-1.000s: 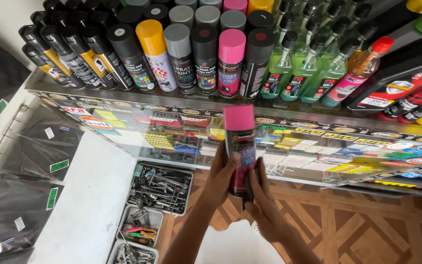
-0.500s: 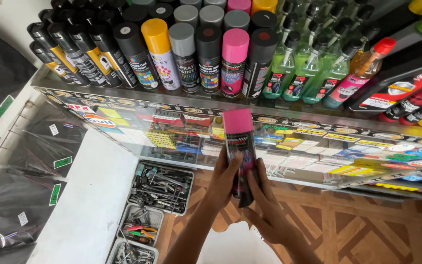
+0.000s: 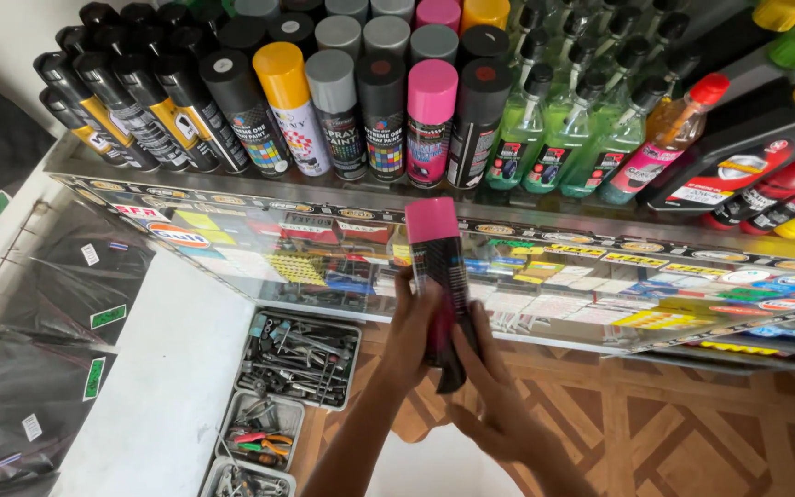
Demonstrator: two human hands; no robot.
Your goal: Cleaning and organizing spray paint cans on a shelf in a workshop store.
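Note:
Both my hands hold one spray can with a pink cap point(image 3: 438, 267) upright in front of a glass counter point(image 3: 600, 276). My left hand point(image 3: 413, 333) wraps the can's left side. My right hand point(image 3: 489, 396) cups its lower right side and base. On the shelf behind stands a row of spray cans: black caps, a yellow cap point(image 3: 280, 99), grey caps point(image 3: 335, 106) and another pink-capped can point(image 3: 430, 115).
Green spray bottles point(image 3: 545, 138) and oil bottles point(image 3: 756, 138) stand at the right of the shelf. Trays of tools point(image 3: 296, 359) lie below the counter on the left. Black plastic-wrapped goods point(image 3: 39, 368) hang at far left. The floor is patterned brown tile point(image 3: 692, 433).
The view has shifted slightly; the pink-capped can stays upright in both hands, with my fingers adjusting a little around its lower part.

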